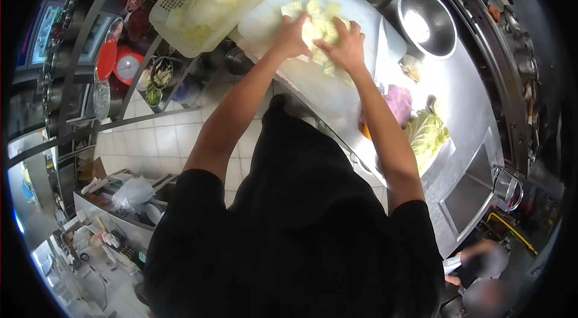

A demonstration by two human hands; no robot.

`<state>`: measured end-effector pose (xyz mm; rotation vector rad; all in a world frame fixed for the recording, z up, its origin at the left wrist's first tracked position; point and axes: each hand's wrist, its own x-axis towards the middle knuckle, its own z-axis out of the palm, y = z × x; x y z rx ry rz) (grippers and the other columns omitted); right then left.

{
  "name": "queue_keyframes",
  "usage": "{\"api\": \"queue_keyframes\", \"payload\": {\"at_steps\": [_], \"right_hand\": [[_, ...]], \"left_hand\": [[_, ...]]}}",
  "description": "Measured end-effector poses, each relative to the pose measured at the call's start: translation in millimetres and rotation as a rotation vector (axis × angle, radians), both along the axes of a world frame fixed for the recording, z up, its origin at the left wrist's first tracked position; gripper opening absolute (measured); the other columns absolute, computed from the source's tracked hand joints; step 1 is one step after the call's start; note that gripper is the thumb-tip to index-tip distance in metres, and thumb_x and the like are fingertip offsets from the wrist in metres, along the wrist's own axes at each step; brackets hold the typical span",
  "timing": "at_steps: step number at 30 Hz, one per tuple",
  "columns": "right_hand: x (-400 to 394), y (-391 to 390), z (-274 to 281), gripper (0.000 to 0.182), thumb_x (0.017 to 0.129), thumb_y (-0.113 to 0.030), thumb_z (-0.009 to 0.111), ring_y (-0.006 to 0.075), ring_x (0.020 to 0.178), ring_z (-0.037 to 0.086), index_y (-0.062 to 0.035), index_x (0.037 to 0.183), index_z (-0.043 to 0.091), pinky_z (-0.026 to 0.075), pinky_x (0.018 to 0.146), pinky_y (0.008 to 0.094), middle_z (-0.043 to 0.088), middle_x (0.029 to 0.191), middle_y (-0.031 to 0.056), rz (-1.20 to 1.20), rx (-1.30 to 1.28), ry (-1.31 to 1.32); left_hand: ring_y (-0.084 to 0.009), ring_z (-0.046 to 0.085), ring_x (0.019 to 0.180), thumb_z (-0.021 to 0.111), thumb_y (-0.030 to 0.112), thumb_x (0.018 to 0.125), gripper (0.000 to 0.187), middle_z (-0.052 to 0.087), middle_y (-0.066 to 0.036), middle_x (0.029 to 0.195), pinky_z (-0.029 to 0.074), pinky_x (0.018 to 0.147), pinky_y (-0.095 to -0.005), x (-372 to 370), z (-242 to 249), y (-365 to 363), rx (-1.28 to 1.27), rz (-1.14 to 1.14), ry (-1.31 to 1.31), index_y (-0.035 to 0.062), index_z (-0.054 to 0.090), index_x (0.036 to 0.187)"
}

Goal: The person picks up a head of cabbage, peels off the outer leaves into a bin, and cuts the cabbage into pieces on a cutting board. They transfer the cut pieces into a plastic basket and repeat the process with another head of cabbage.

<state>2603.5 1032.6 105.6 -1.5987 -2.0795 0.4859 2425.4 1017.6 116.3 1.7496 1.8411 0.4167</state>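
Note:
A pile of pale yellow-green chopped cabbage (323, 28) lies on a white cutting board (295, 83). On the pile's left side rests my left hand (292, 38), fingers apart and touching the pieces. My right hand (346, 46) is spread over the right side, its thumb reaching toward the middle of the pile. Both hands are open around the cabbage, though some fingertips are hidden among the pieces. To the right of my right hand, a knife (380, 56) with a broad blade lies along the board's edge.
A perforated plastic basket (171, 8) holding cut cabbage stands left of the board. A metal colander (451, 32), a purple vegetable (398, 103) and a leafy cabbage (426, 132) sit on the steel counter (466, 98), near a sink (469, 191). Another person (481, 261) is at lower right.

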Motion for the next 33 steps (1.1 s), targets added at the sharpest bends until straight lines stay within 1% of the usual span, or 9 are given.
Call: {"api": "queue_keyframes", "payload": {"at_steps": [6,11,14,18,20,22,26,28,33], "right_hand": [[-1,18,6,0.066,0.066,-0.042,0.08,0.0423,0.119,0.041,-0.0148,0.122,0.058,0.039,0.096,0.0468,0.043,0.122,0.0245,-0.034,-0.024,0.224],[-12,28,70,0.064,0.065,-0.033,0.083,0.0365,0.117,0.045,-0.0091,0.12,0.057,0.042,0.095,0.0417,0.044,0.12,0.0209,-0.052,0.099,0.062],[-56,48,129,0.062,0.066,-0.031,0.082,0.035,0.111,0.051,-0.0072,0.119,0.058,0.046,0.092,0.0395,0.044,0.119,0.0199,0.006,0.176,0.085],[-155,82,153,0.062,0.068,-0.04,0.077,0.0375,0.118,0.047,-0.0085,0.119,0.059,0.043,0.095,0.0437,0.048,0.129,0.0222,0.214,0.322,0.032],[-202,88,159,0.059,0.079,-0.033,0.068,0.036,0.117,0.05,-0.0056,0.129,0.051,0.037,0.102,0.0415,0.054,0.125,0.0222,0.343,0.094,0.229],[-210,109,146,0.061,0.078,-0.031,0.07,0.0355,0.118,0.05,-0.0055,0.13,0.05,0.038,0.101,0.0422,0.054,0.126,0.0216,0.381,0.031,0.257],[-156,144,132,0.056,0.079,-0.039,0.068,0.0324,0.106,0.06,-0.0029,0.119,0.058,0.046,0.092,0.0418,0.06,0.116,0.0229,0.214,-0.098,0.138],[-84,160,80,0.059,0.076,-0.04,0.072,0.0363,0.122,0.045,-0.0104,0.124,0.056,0.04,0.099,0.0452,0.049,0.129,0.0195,0.169,0.02,-0.143],[-45,76,-10,0.054,0.08,-0.041,0.064,0.0376,0.131,0.034,-0.0218,0.129,0.051,0.034,0.102,0.0533,0.039,0.141,0.0127,0.145,-0.004,-0.385]], "left_hand": [[-0.0374,0.051,0.11,0.086,0.022,0.051,0.103,0.042,-0.021,0.121,0.046,0.092,-0.0389,-8,8,16,-0.065,-0.064,-0.157,0.0131,0.034,0.14],[-0.0385,0.045,0.117,0.082,0.018,0.055,0.099,0.036,-0.022,0.124,0.043,0.097,-0.04,-17,34,25,0.111,-0.077,-0.492,0.0094,0.031,0.14],[-0.0364,0.046,0.118,0.082,0.011,0.055,0.097,0.04,-0.023,0.125,0.042,0.098,-0.0395,-60,93,34,0.186,-0.036,-0.513,0.0024,0.032,0.138],[-0.0274,0.05,0.117,0.083,0.003,0.054,0.093,0.052,-0.022,0.123,0.041,0.099,-0.0364,-157,107,41,0.29,0.068,-0.636,-0.001,0.037,0.135],[-0.0293,0.05,0.117,0.08,0.001,0.058,0.09,0.051,-0.023,0.123,0.04,0.101,-0.0366,-198,122,28,0.302,0.155,-0.522,0.0009,0.037,0.136],[-0.0333,0.051,0.117,0.08,0.008,0.06,0.091,0.049,-0.023,0.127,0.044,0.096,-0.0385,-236,100,22,0.326,0.256,-0.144,0.0088,0.034,0.139],[-0.0342,0.051,0.117,0.073,0.005,0.068,0.077,0.046,-0.022,0.133,0.043,0.097,-0.039,-277,69,1,0.284,0.172,0.057,0.0081,0.039,0.136],[-0.0366,0.051,0.116,0.066,0.002,0.074,0.059,0.047,-0.019,0.133,0.043,0.097,-0.0395,-273,88,-10,0.282,0.094,0.157,0.0065,0.047,0.13],[-0.0319,0.057,0.109,0.062,-0.003,0.077,0.05,0.053,-0.016,0.126,0.045,0.092,-0.0357,-179,100,4,0.435,-0.186,-0.36,0.0051,0.052,0.125]]}}
